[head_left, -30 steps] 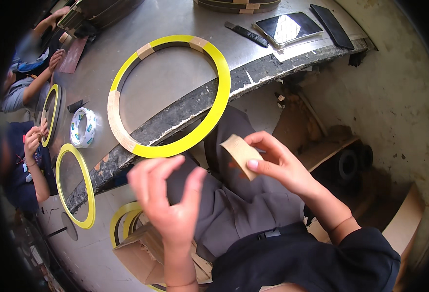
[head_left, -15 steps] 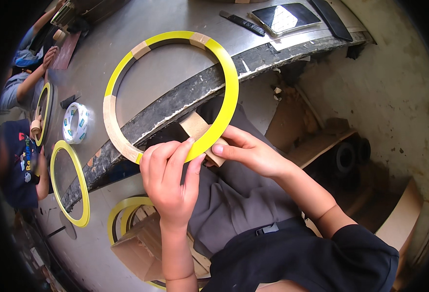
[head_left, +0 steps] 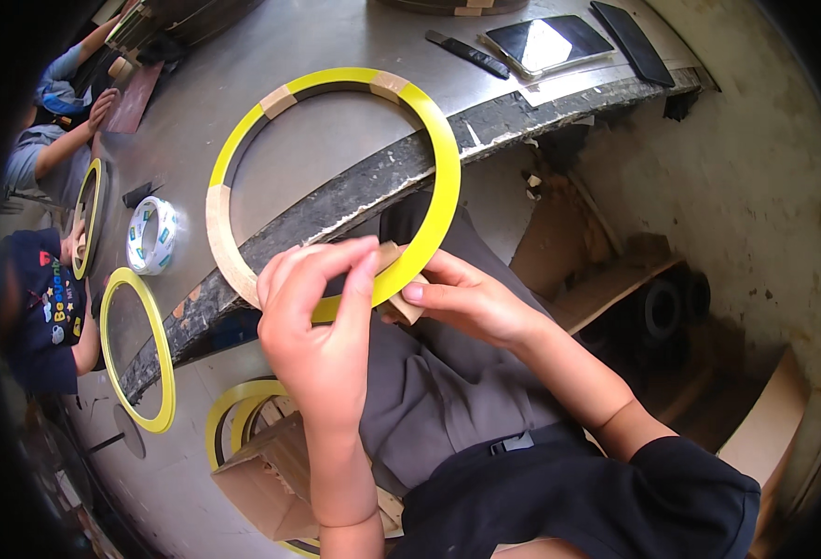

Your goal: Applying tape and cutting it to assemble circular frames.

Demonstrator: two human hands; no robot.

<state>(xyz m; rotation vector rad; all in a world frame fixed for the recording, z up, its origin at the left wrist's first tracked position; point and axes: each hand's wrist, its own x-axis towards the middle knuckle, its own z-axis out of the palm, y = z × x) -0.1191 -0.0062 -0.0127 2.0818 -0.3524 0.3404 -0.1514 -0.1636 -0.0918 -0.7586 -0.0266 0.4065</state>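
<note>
A large yellow ring (head_left: 446, 182) with tan tape patches is tilted up between my hands, over my lap and the table edge. My left hand (head_left: 312, 298) overlaps its lower left side. Its thumb and forefinger pinch together just inside the rim, at the end of a tan paper tape strip (head_left: 389, 253). Behind the lower rim, my right hand (head_left: 475, 300) grips the wider part of this tan tape (head_left: 407, 308) between thumb and fingers. The ring hides where the two parts of the tape join.
On the metal table (head_left: 271, 37) lie a utility knife (head_left: 467, 54), a phone (head_left: 548, 42), a black flat case (head_left: 632, 43) and a white tape roll (head_left: 151, 236). Another yellow ring (head_left: 163, 363) stands at left. A cardboard box (head_left: 266, 475) sits below; co-workers occupy the far left.
My left thumb and forefinger have moved up from the ring's lower rim to the tape's end inside it. The ring has shifted slightly right and down; the right hand barely moved.
</note>
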